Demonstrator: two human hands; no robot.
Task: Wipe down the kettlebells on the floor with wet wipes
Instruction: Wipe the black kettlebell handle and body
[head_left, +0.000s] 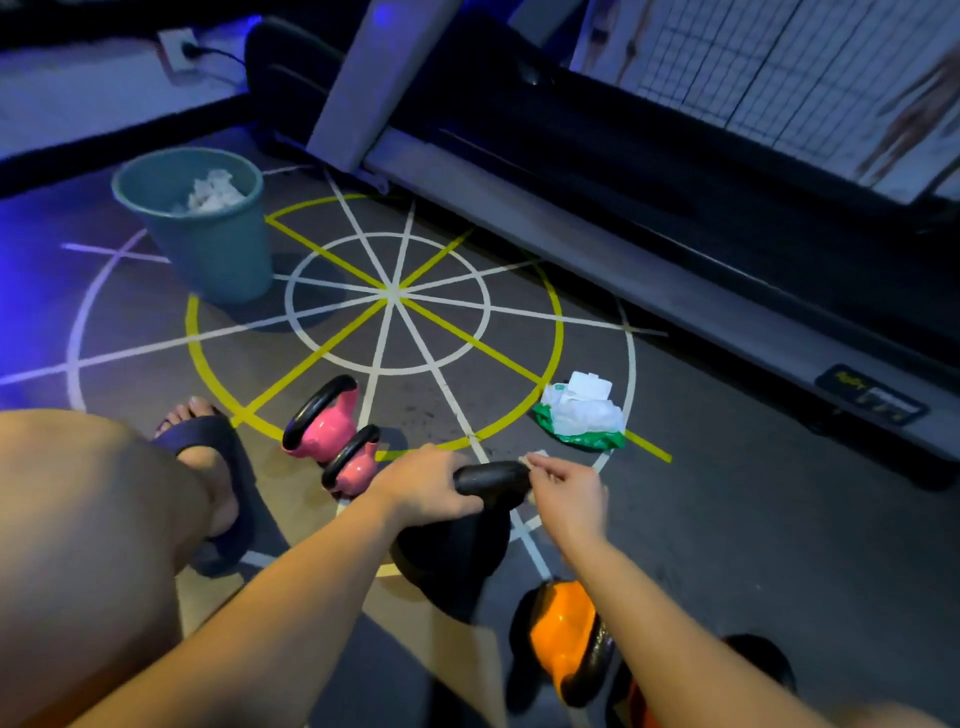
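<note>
With the left hand (426, 488) gripping the black kettlebell (457, 556) by its handle (493, 478), the right hand (566, 493), pinching a wipe (534, 459), should rub all around that handle.

Dark gym floor (727, 519) with white and yellow circle-and-spoke lines painted on it. Sitting on it: a teal bin (208, 249) at the back left, two pink kettlebells (322, 431) touching each other, a black kettlebell (457, 556) just beside them, an orange kettlebell (563, 639) nearer the camera, an open pack of wet wipes (582, 418) on the right, and a treadmill (623, 249) along the back.
</note>
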